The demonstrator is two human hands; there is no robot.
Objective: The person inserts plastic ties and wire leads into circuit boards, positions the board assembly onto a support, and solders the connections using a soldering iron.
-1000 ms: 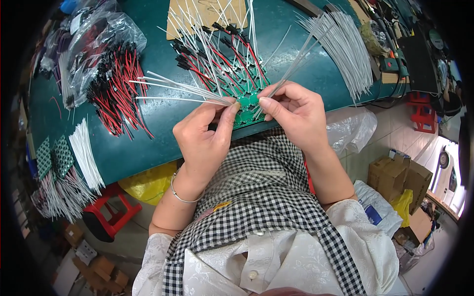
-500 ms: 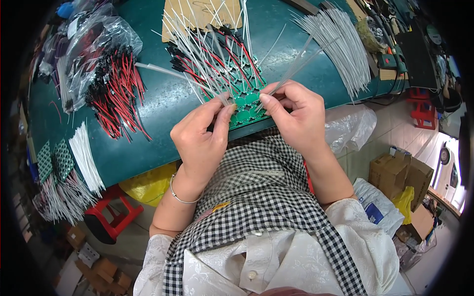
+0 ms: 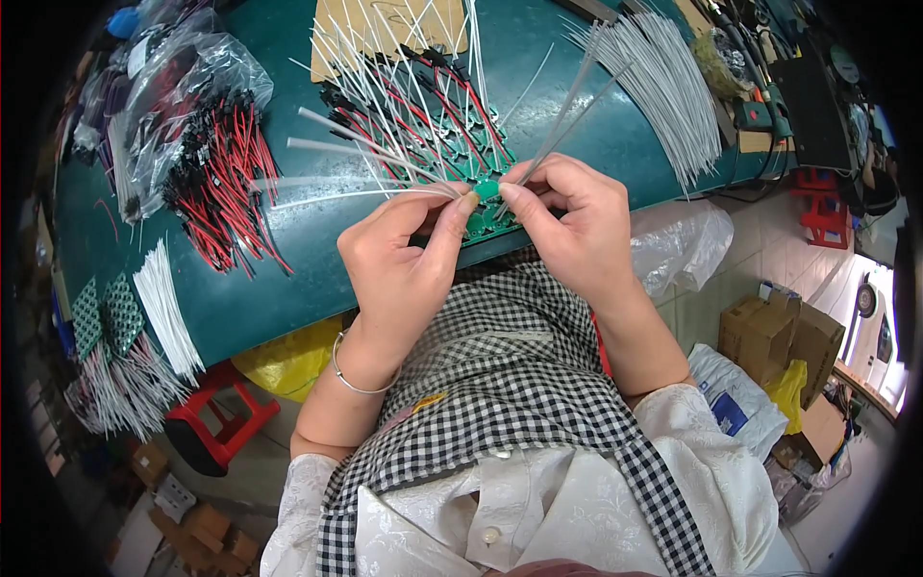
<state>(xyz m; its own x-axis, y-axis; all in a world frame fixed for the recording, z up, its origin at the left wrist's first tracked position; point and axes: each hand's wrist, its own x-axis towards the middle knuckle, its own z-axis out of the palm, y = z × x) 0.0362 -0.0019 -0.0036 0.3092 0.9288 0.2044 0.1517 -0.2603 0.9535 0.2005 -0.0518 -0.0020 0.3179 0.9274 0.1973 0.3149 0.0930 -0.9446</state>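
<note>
A green circuit board (image 3: 488, 189) lies near the front edge of the bench, with red-and-black leads (image 3: 420, 108) and white wires standing up from its far part. My left hand (image 3: 409, 240) is closed in a pinch on several pale wires (image 3: 332, 146), which fan out to the left. Over the board's right side, my right hand (image 3: 577, 212) pinches a few grey wires (image 3: 569, 106) that point up and away. Both sets of fingertips are close together above the board. The wire ends under the fingers are hidden.
Red-and-black leads (image 3: 226, 183) and plastic bags (image 3: 192, 72) lie at the left. A white wire bundle (image 3: 165, 306) and wired green boards (image 3: 123, 313) are nearer. Grey wires (image 3: 663, 96) spread at the right. A brown board (image 3: 336, 43) lies behind.
My left hand has moved slightly right and up toward my right hand, and its wires now fan wider to the left. My right hand has barely shifted; its wires stand steeper.
</note>
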